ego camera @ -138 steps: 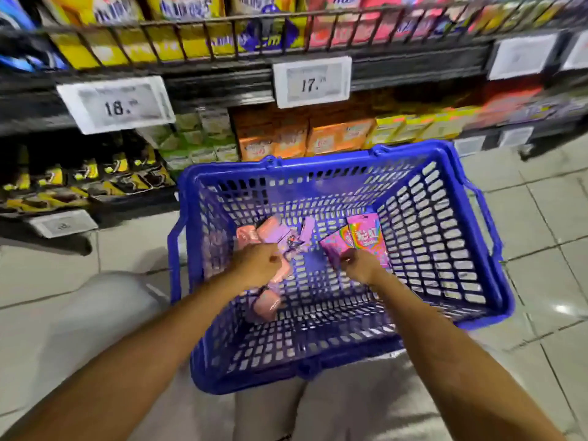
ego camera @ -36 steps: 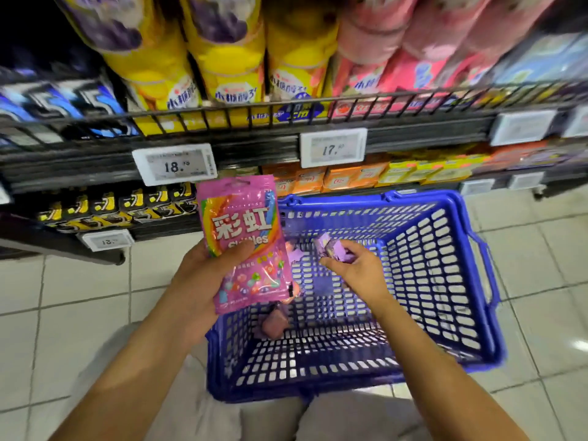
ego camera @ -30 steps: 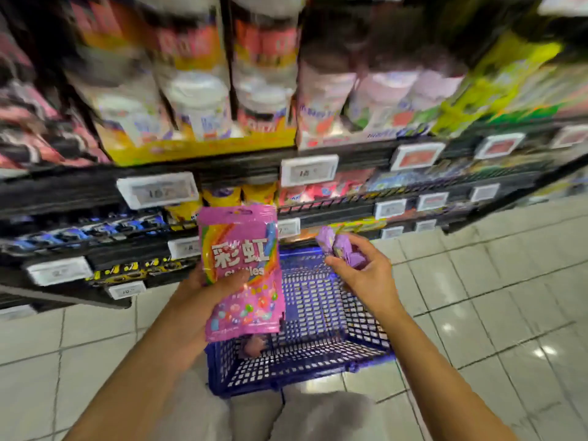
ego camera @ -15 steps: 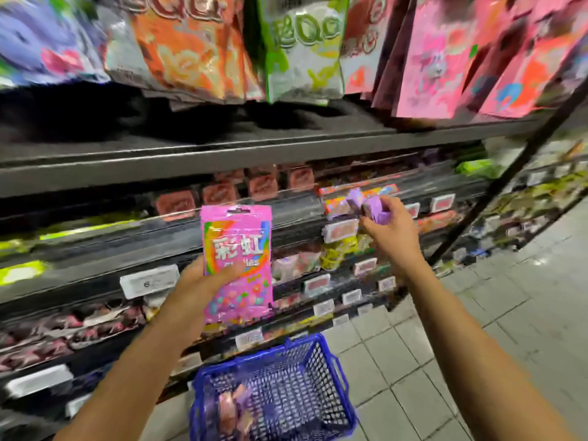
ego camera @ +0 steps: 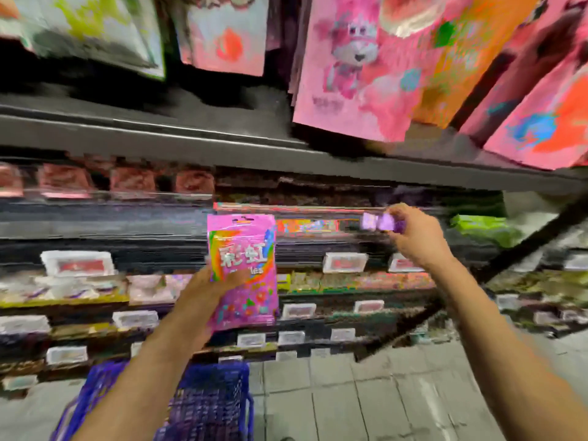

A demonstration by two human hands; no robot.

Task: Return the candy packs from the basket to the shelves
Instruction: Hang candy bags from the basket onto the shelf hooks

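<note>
Person's left hand (ego camera: 210,291) grips a pink candy bag (ego camera: 243,268) upright in front of the shelves (ego camera: 191,148), thumb across its front. Bag has a rainbow band w/ white characters 彩虹 and letters ending "les" below, rest is under the thumb. Right hand (ego camera: 416,240) pinches small purple candy packs (ego camera: 378,222) up near a shelf w/ blurry colourful stock. Price tags (ego camera: 345,262) too smeared to read. Blue basket (ego camera: 206,405) sits low on the tiled floor, contents can't be made out

Large pink bags (ego camera: 356,68) hang at the upper right of the frame; white price tags (ego camera: 345,261) line the middle; grey floor tiles (ego camera: 366,399) fill the lower right.
</note>
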